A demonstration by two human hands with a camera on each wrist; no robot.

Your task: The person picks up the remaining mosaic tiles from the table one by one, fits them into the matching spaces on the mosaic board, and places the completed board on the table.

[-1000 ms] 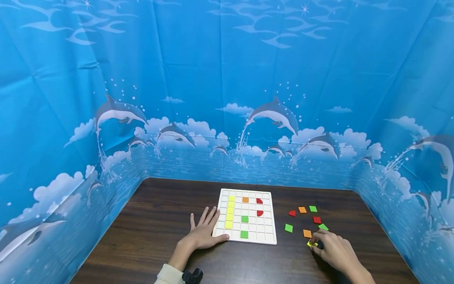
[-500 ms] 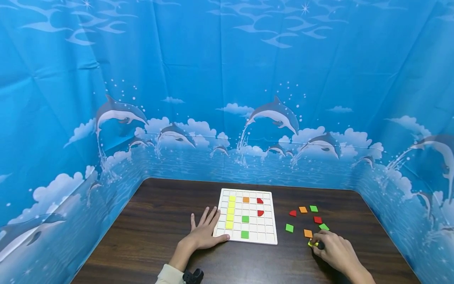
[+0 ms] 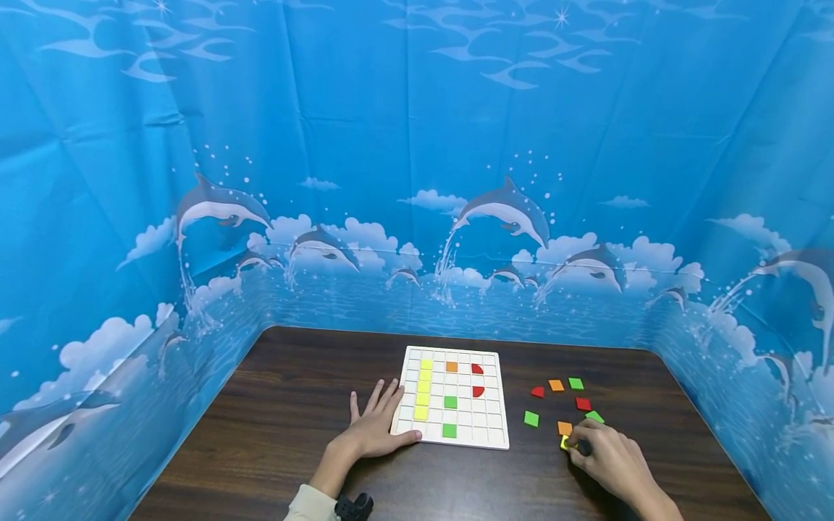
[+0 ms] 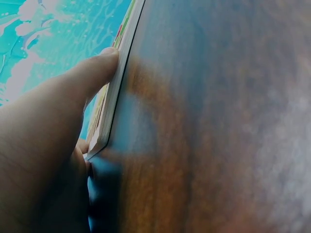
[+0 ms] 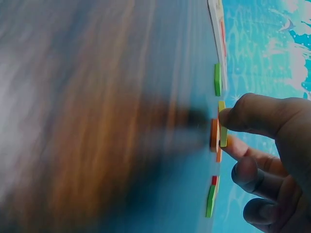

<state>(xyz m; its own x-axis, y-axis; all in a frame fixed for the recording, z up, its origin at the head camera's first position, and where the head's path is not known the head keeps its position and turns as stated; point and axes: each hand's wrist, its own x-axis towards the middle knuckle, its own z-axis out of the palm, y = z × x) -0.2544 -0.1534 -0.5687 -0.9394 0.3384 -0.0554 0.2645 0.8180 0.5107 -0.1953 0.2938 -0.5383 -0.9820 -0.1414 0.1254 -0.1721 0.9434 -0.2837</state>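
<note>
In the head view my left hand [image 3: 370,428] lies spread beside the white grid board [image 3: 478,425], its thumb resting on the near left edge. The left wrist view shows that thumb [image 4: 99,68] against the rim of the board [image 4: 112,99]. On the right, my right hand [image 3: 615,459] pinches a small yellow square tile [image 3: 564,442] between thumb and finger, just in front of an orange tile [image 3: 565,428]. The right wrist view shows the yellow tile [image 5: 223,137] edge-on, overlapping an orange tile. A column of yellow tiles [image 3: 423,387] sits on the board.
The board also carries an orange square [image 3: 452,367], green squares [image 3: 450,401] and red quarter-rounds [image 3: 478,369]. Loose on the dark wooden table [image 3: 293,383] lie green [image 3: 531,419], red [image 3: 583,404] and orange tiles. A blue dolphin curtain [image 3: 365,181] surrounds the table.
My right hand has shifted slightly left and away from me with the yellow tile, which now shows near the orange one. The left hand and the board stay in place.
</note>
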